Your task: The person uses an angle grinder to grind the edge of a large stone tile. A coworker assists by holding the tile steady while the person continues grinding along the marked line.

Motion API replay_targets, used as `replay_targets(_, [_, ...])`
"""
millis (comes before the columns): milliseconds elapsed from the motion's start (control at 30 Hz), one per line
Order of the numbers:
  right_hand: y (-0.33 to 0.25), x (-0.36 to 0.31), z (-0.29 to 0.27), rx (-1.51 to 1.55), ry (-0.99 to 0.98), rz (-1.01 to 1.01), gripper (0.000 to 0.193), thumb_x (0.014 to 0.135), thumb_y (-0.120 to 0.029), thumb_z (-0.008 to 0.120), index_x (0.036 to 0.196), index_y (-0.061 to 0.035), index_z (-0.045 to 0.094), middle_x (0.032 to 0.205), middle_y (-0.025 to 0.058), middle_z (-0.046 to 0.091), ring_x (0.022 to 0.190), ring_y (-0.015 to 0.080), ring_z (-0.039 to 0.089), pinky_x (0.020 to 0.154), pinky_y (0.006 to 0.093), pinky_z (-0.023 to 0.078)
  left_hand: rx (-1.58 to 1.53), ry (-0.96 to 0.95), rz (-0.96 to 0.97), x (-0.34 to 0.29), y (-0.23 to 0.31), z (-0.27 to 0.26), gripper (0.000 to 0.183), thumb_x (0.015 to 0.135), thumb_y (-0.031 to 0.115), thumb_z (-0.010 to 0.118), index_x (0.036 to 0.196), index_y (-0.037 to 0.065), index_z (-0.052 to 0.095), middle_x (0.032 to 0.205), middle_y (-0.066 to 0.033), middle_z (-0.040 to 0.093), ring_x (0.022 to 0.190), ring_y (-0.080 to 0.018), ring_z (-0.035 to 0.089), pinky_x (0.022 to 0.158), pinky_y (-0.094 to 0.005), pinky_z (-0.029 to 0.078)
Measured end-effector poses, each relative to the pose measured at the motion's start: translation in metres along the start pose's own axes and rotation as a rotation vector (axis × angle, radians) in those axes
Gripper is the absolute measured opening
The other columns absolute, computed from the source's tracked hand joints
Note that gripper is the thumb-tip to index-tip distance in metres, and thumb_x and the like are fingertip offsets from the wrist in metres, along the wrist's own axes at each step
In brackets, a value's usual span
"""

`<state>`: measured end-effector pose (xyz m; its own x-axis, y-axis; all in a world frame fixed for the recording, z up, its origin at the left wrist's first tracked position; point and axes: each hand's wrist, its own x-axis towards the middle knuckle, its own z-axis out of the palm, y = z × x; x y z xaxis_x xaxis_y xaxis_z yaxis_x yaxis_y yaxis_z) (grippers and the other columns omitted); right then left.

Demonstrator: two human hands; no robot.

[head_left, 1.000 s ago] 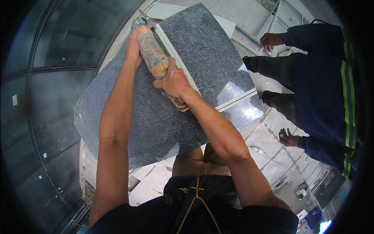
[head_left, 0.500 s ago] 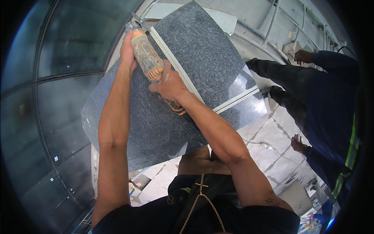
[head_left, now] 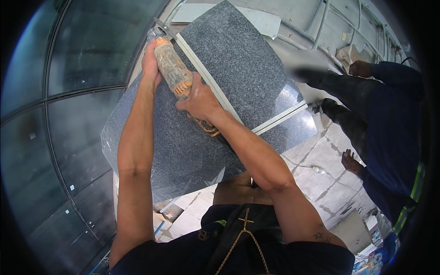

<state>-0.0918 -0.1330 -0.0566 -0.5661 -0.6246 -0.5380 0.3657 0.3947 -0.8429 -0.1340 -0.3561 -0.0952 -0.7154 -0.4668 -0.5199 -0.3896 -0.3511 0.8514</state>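
Note:
A dusty orange-and-grey angle grinder [head_left: 172,66] lies between my two hands above a dark grey speckled stone slab [head_left: 229,50]. My left hand [head_left: 150,64] is wrapped round its front end, close to the metal disc [head_left: 164,29]. Farther back, my right hand [head_left: 201,101] grips the rear body, and an orange cable loop [head_left: 205,128] hangs below it. A pale double strip [head_left: 208,75] runs along the slab just right of the tool. Another such strip [head_left: 279,118] meets it at an angle.
Dark glass panels [head_left: 85,50] stand along the left. At right is another person in dark clothes [head_left: 389,119], legs near the slab's edge and hands apart from mine. Metal scaffold tubes [head_left: 321,27] fill the back right. A cable connector [head_left: 318,169] lies on the tiled floor [head_left: 302,188].
My hands keep the same hold on the grinder, and the view has shifted slightly. The other person's far foot is now blurred by motion, and their lower hand has spread its fingers.

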Motion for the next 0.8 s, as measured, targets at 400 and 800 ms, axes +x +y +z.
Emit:
replay_targets(400, [-0.009, -0.002, -0.006, 0.019, -0.026, 0.057, 0.084, 0.080, -0.017, 0.083, 0.138, 0.0084, 0.029, 0.098, 0.0327, 0.070, 0.084, 0.0412, 0.076, 0.080, 0.0444, 0.063, 0.018, 0.047, 0.005, 0.000, -0.001, 0.003, 0.065, 0.101, 0.058, 0.055, 0.131, 0.001, 0.063, 0.117, -0.0145, 0.071, 0.103, -0.0250, 0.070, 0.090, -0.0418, 0.058])
replay_targets(800, [0.005, 0.009, 0.001, 0.011, 0.022, -0.015, 0.090, 0.078, -0.014, 0.081, 0.146, 0.0113, 0.028, 0.094, 0.0267, 0.073, 0.062, 0.0264, 0.074, 0.056, 0.0356, 0.062, 0.050, 0.041, -0.003, -0.004, 0.004, 0.006, 0.067, 0.101, 0.059, 0.056, 0.133, 0.001, 0.062, 0.121, -0.0157, 0.070, 0.107, -0.0269, 0.069, 0.094, -0.0436, 0.057])
